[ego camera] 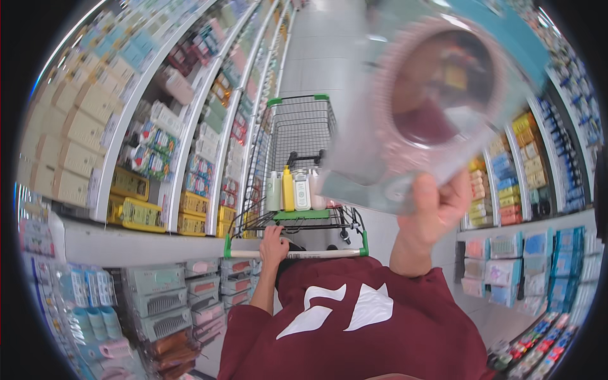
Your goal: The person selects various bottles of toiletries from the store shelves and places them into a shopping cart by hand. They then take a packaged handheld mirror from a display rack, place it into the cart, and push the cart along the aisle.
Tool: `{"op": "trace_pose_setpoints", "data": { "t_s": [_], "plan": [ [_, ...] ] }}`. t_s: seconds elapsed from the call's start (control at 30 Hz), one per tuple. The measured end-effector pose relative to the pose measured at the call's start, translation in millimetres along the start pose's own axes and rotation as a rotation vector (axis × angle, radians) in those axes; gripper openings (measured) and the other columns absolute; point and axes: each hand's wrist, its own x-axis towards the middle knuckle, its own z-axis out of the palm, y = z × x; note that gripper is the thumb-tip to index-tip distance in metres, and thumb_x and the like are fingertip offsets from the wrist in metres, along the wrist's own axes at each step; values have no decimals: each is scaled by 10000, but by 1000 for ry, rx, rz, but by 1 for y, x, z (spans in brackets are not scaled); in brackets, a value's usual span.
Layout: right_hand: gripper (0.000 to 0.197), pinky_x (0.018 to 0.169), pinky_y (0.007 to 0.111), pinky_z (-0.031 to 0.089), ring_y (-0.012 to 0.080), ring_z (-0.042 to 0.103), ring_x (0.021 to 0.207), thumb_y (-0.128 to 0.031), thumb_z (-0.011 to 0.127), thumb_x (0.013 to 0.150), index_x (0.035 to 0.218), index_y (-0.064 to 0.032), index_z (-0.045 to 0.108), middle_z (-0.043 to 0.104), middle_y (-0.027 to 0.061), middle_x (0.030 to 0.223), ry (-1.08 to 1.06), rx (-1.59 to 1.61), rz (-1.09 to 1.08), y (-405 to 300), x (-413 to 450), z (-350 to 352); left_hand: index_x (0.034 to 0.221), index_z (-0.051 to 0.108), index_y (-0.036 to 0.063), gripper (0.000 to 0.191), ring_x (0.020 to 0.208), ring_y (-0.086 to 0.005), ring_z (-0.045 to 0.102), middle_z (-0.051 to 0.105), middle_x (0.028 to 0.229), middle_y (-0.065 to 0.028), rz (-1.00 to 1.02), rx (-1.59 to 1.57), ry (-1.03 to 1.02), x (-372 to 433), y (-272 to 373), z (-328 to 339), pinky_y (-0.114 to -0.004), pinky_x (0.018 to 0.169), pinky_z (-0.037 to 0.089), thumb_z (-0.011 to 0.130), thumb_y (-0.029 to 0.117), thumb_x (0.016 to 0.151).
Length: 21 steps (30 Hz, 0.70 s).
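Observation:
My right hand is shut on the lower corner of a clear plastic package, raised close to the camera at the upper right. Inside the package is a pink-framed round mirror, blurred, with reflections in its glass. My left hand rests at the handle bar of a wire shopping cart; whether its fingers curl around the bar is unclear. Several bottles stand upright in the cart, among them a yellow pump bottle, a white bottle and a pale green bottle.
Shelves of boxed and bottled goods line the left side. More stocked shelves stand at the right. Packaged combs hang at the lower left, near my left arm. A tiled aisle floor runs ahead of the cart.

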Motion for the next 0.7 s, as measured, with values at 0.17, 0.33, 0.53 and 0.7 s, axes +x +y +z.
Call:
{"op": "trace_pose_setpoints", "data": {
  "t_s": [0.17,0.33,0.53,0.7],
  "plan": [
    [509,852,370,543,226,627,1025,-109,636,902,1346,73,465,625,180,1188,270,-72,-247,-9,-20,2,1159,647,85,403,1163,-280,572,601,1182,-85,-11,-9,36,6,-7,7,-434,875,548,612,126,760],
    [521,873,391,534,252,619,1046,-115,633,899,1355,70,458,612,198,1207,350,-59,-430,-13,-17,14,1139,656,73,387,1167,-276,573,605,1181,-88,-9,-28,37,1,-4,8,-436,872,549,616,128,758],
    [536,898,417,524,282,609,1071,-122,629,896,1365,67,450,598,219,1230,368,-60,-500,-15,-11,19,1148,661,75,395,1183,-276,565,608,1177,-90,-6,-22,38,3,1,9,-438,873,548,622,123,758],
    [549,919,439,515,307,601,1092,-128,626,893,1373,65,444,585,237,1248,367,-70,-520,-17,-9,26,1144,664,75,393,1191,-273,561,609,1182,-89,-23,-27,33,0,-1,9,-443,864,545,618,120,757]
  ]
}}
